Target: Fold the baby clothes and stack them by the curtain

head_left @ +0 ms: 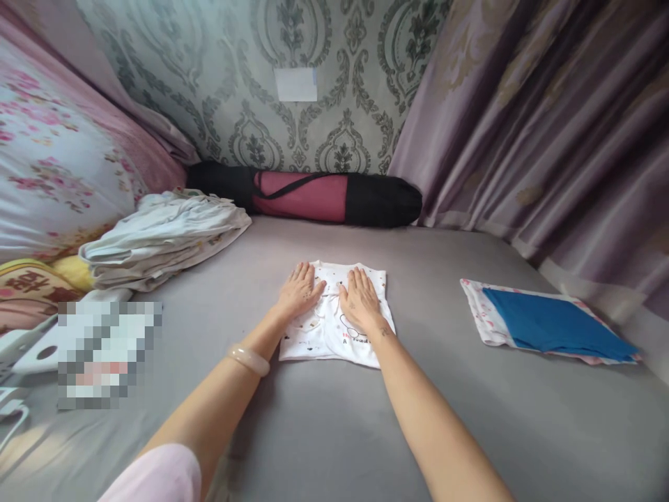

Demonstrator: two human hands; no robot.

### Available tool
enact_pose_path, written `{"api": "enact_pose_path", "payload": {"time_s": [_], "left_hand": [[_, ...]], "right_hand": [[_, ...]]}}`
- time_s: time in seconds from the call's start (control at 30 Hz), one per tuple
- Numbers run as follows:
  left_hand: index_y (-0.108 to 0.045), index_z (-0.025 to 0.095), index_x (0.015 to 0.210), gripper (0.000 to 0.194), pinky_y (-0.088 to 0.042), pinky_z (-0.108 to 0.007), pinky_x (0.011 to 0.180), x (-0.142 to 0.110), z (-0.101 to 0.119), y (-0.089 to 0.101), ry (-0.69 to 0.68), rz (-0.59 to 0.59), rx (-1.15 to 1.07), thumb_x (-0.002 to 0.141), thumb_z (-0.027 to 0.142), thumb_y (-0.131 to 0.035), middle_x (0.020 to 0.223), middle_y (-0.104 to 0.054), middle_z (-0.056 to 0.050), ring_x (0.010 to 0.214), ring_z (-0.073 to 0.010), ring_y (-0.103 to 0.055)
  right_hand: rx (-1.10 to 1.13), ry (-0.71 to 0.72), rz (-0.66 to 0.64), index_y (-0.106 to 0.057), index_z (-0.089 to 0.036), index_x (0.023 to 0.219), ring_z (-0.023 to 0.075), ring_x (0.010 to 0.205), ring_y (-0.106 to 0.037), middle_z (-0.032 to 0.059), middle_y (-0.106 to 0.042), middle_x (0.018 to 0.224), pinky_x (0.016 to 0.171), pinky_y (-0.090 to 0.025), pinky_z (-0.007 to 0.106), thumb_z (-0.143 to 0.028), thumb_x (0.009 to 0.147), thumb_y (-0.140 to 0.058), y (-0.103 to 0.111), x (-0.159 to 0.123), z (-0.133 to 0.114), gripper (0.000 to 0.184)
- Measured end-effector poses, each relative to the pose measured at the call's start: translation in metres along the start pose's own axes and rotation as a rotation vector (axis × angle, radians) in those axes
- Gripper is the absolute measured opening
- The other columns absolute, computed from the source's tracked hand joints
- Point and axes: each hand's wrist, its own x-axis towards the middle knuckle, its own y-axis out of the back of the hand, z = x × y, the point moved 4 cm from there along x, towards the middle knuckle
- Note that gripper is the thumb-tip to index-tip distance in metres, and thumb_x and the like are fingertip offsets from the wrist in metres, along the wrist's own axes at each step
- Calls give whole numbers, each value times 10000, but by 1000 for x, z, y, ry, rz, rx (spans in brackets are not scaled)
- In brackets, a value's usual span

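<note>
A small white printed garment [327,343], with tiny motifs and some lettering, lies flattened on the grey bed sheet [313,425] in the middle of the view. My left hand [300,291] rests palm down on its upper left part, fingers stretched out. On the upper right part lies my right hand [359,300], also flat with the fingers extended. Both hands cover some of the print. The garment's front edge shows between my forearms. A pale bangle [249,361] is on my left wrist.
At right lie folded clothes, a blue piece [559,324] on top of a white-and-pink one. A pile of pale clothes [167,233] lies at left, near blurred items and white hangers [13,411]. A long black-and-maroon bag [303,197] stretches along the wall.
</note>
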Motion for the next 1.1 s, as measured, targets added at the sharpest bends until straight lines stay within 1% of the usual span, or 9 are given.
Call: {"api": "enact_pose_path", "payload": {"time_s": [0.1, 0.27, 0.4, 0.5, 0.73, 0.83, 0.93, 1.03, 1.1], "left_hand": [[-329, 36, 1457, 645, -193, -439, 1169, -7, 0, 5, -64, 0, 0, 971, 456, -273, 1562, -238, -208, 1468, -300, -138], [-314, 82, 1478, 630, -218, -455, 1165, -33, -1, 13, -56, -34, 11, 977, 461, -263, 1582, -203, -169, 1468, -303, -133], [-321, 128, 1479, 604, -224, -482, 1161, -52, -2, 13, -42, -61, -5, 981, 464, -257, 1584, -197, -149, 1462, -301, -162], [-330, 141, 1474, 586, -210, -486, 1165, -59, -3, 11, -38, -59, -25, 981, 455, -276, 1582, -205, -156, 1457, -301, -182], [-378, 161, 1443, 538, -267, -489, 1148, -66, -13, 11, -113, 62, -92, 972, 418, -340, 1538, -312, -188, 1424, -305, -293], [-419, 168, 1416, 498, -291, -486, 1138, -69, -17, 11, -146, 113, -115, 966, 378, -372, 1506, -362, -193, 1395, -304, -349], [-435, 182, 1408, 474, -272, -505, 1142, -70, -17, 11, -152, 108, -120, 969, 351, -376, 1534, -327, -171, 1413, -311, -311], [-435, 200, 1412, 456, -253, -526, 1146, -71, -14, 11, -168, 64, -113, 978, 318, -360, 1559, -305, -114, 1437, -312, -256], [-427, 209, 1420, 455, -250, -537, 1144, -71, -13, 11, -188, 51, -100, 980, 291, -346, 1549, -333, -88, 1439, -306, -250]], "right_hand": [[-53, -40, -78, -239, 14, 1497, 249, 1478, -53, 184, -158, 1589, 1182, -28, 388, -381, 982, -244, 3, 3, -2, 649], [-72, -85, -389, -164, -50, 1532, 227, 1481, -6, 125, -64, 1610, 1184, -33, 402, -459, 984, -160, 21, 15, -1, 683], [-167, -24, -284, -221, -105, 1530, 219, 1482, -15, 85, -114, 1611, 1179, 26, 443, -453, 990, -125, 35, 23, 6, 649], [-223, -39, -227, -209, -126, 1535, 214, 1481, -46, 64, -126, 1610, 1178, 2, 465, -423, 996, -111, 26, 22, 15, 623], [-239, -59, -294, -211, -134, 1534, 224, 1479, -75, 76, -131, 1609, 1175, -47, 496, -406, 997, -150, 18, 25, 24, 605], [-241, -17, -204, -348, -120, 1483, 247, 1462, -164, 123, -245, 1579, 1168, -79, 493, -311, 977, -276, 25, 32, 7, 546], [-186, 117, -21, -559, -175, 1331, 218, 1345, -395, 106, -500, 1432, 1145, -174, 403, -248, 964, -330, 27, 47, -28, 439], [-91, 103, -81, -679, -255, 1155, 212, 1184, -540, 58, -648, 1243, 1017, -342, 344, -305, 966, -366, 14, 70, -60, 369], [-68, 58, -136, -710, -269, 1077, 224, 1149, -565, 54, -680, 1176, 944, -385, 336, -320, 956, -382, 6, 86, -74, 354]]}}
